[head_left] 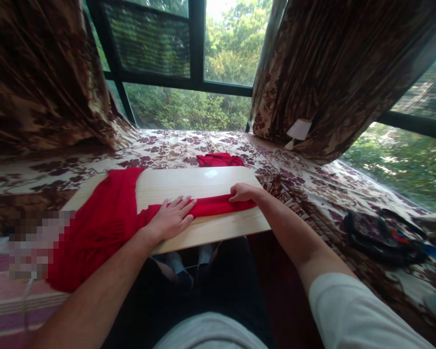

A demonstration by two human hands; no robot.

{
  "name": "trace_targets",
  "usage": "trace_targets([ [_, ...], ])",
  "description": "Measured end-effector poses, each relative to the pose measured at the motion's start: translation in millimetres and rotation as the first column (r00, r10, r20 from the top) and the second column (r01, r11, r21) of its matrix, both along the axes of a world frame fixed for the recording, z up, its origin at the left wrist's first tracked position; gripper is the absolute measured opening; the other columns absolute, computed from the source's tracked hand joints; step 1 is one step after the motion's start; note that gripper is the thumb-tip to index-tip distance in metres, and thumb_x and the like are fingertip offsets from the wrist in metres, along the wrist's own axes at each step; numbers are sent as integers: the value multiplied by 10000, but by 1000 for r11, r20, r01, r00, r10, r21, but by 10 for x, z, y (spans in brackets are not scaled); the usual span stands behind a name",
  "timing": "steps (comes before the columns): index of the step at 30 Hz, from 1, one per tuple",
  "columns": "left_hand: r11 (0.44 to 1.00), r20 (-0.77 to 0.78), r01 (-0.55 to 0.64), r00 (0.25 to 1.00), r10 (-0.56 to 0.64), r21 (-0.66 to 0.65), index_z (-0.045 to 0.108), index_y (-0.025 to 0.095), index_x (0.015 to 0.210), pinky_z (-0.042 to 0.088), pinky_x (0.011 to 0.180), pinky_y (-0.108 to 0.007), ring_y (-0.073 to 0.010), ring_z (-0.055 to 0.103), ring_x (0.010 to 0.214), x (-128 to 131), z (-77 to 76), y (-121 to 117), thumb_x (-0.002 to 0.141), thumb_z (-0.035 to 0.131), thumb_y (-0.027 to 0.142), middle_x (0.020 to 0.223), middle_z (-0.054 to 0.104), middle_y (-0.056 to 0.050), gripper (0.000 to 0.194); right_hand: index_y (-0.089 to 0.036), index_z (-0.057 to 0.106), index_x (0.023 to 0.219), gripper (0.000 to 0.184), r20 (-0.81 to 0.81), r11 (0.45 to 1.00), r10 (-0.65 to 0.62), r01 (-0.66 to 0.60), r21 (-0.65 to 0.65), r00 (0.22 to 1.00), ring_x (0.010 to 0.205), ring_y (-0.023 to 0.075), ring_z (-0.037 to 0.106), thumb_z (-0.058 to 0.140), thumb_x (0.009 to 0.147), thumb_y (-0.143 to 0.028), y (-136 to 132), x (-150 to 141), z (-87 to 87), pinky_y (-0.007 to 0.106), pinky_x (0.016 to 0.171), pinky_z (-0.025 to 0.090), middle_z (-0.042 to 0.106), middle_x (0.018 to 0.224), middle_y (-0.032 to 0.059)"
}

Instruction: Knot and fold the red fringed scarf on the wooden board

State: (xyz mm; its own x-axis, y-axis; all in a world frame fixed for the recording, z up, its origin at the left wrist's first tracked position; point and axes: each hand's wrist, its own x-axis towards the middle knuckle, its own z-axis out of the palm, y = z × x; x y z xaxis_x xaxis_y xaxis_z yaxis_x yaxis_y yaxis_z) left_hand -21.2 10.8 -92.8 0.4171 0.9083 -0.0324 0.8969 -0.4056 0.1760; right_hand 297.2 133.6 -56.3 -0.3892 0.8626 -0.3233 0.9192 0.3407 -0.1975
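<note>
A red garment (112,208) drapes over the left end of a pale wooden board (181,180) and hangs down toward the lower left. From it a long red sleeve (214,205) stretches flat across the board to the right. My left hand (172,217) rests on the sleeve near the garment's body, palm down with fingers spread. Farther right, my right hand (241,192) has its fingers closed on the upper edge of the sleeve, close to its far end. More red cloth (220,159) lies bunched just beyond the board's back edge.
Patterned fabric (167,143) covers the ledge below the window. A small white lamp (298,130) stands at the back right by a curtain (294,58). A black bag (381,237) lies at the right. Striped cloth (7,300) shows at the lower left; one patch there is pixelated.
</note>
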Motion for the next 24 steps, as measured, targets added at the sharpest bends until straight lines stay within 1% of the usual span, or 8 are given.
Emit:
trace_targets([
  [2,1000,9,1,1000,-1,-15,223,328,1599,157,1181,-614,-305,153,1540,-6,3,17,997,233,567,1675,155,-3,648,-158,740,873,269,9,996,-11,12,-84,1000,613,139,574,741,738,-391,21,3,74,237,565,376,647,665,6],
  [7,999,20,10,1000,-9,-32,233,334,1594,223,1168,-576,-301,197,1529,-17,20,29,986,238,601,1675,157,-1,664,-164,743,798,243,-43,968,2,-12,-252,999,583,113,518,784,661,-361,97,67,231,236,561,361,614,622,-27],
  [10,1000,47,9,999,-8,-28,224,334,1595,210,1177,-556,-301,203,1528,-27,10,31,983,257,606,1671,172,-16,671,-153,744,732,211,-87,932,-73,37,-360,993,554,114,499,790,613,-321,127,141,308,244,544,366,600,569,-28],
  [13,999,80,10,997,-7,-38,195,317,1602,196,1183,-551,-297,190,1533,-42,-9,48,985,254,604,1668,177,-31,683,-146,709,650,155,-269,879,-183,35,-475,946,526,118,503,771,590,-275,138,190,418,247,515,383,608,551,-11],
  [15,999,100,14,995,-8,-53,182,300,1606,200,1185,-541,-284,185,1536,-58,-25,72,997,236,565,1664,183,-39,666,-144,680,621,117,-413,853,-265,13,-522,871,533,128,537,746,591,-236,139,163,526,247,519,417,632,569,5],
  [20,997,181,40,983,-27,-71,286,254,1586,215,1194,-511,-255,206,1531,-135,-65,165,997,246,371,1650,229,-44,602,-141,661,695,94,-630,855,-391,10,-519,671,597,157,625,679,607,-110,120,-207,850,247,567,495,690,645,25],
  [22,993,290,26,957,8,-114,340,218,1569,205,1209,-500,-254,243,1520,-175,-60,201,978,256,341,1635,274,-49,610,-139,645,726,102,-680,865,-367,-36,-501,635,616,159,639,660,636,-94,104,-451,938,248,593,510,686,659,16],
  [24,987,472,-9,878,85,-160,383,188,1551,211,1220,-472,-246,299,1500,-209,-36,226,960,251,335,1609,340,-50,623,-144,629,747,78,-702,883,-313,-76,-462,640,638,152,643,638,681,-104,77,-725,989,240,625,517,681,672,5],
])
